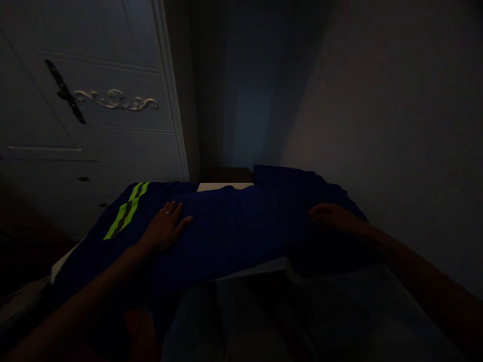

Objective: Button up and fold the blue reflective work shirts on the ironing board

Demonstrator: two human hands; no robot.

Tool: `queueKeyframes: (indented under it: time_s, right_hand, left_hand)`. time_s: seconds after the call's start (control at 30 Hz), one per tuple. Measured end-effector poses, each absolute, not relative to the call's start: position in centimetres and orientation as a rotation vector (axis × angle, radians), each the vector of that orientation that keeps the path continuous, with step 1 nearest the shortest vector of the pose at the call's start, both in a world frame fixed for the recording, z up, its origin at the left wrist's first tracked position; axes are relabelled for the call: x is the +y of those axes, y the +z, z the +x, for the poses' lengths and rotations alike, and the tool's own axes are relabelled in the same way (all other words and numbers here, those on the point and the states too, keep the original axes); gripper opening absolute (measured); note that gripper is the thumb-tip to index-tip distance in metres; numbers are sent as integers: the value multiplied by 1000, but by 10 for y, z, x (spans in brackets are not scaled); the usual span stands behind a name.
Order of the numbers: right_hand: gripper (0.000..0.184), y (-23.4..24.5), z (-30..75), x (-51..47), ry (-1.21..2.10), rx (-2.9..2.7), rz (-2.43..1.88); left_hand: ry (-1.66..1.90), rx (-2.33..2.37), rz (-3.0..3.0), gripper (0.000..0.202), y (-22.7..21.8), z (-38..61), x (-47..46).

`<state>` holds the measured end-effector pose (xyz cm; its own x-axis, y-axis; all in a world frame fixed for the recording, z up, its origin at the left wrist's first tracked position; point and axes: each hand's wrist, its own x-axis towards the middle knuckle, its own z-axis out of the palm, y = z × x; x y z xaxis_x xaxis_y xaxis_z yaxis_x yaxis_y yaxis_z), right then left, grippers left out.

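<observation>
A dark blue work garment lies spread over a pale flat surface. Two yellow-green reflective bands with a grey strip cross its left part. My left hand, with a ring on one finger, rests flat on the cloth just right of these bands, fingers spread. At the right end, my right hand touches the garment with its fingers bent together, seemingly pinching the fabric. Shadow hides the fingertips and the cloth's lower right folds.
A white cabinet with a dark handle plate and scroll moulding stands at the back left. A plain wall rises close on the right. Below the surface's front edge are dim shapes, one of them reddish. The room is very dark.
</observation>
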<state>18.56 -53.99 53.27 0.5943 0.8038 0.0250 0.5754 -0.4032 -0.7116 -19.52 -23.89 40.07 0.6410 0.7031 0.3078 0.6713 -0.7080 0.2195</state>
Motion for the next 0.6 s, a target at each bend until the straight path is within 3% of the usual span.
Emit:
queueKeyframes:
  time_s: [0.1, 0.23, 0.37, 0.6]
  right_hand:
    - [35, 529, 191, -563, 710, -1012, -2073]
    - [48, 525, 184, -569, 810, -1061, -1815]
    - [54, 520, 179, -557, 656, -1030, -1900]
    - [37, 503, 181, -560, 333, -864, -2147]
  left_hand:
    - [568, 1207, 2756, 80, 389, -197, -226]
    - [562, 1212, 2812, 79, 383, -195, -228]
    - [529, 1217, 2833, 78, 379, -193, -229]
    - [457, 1225, 2743, 74, 381, -199, -230]
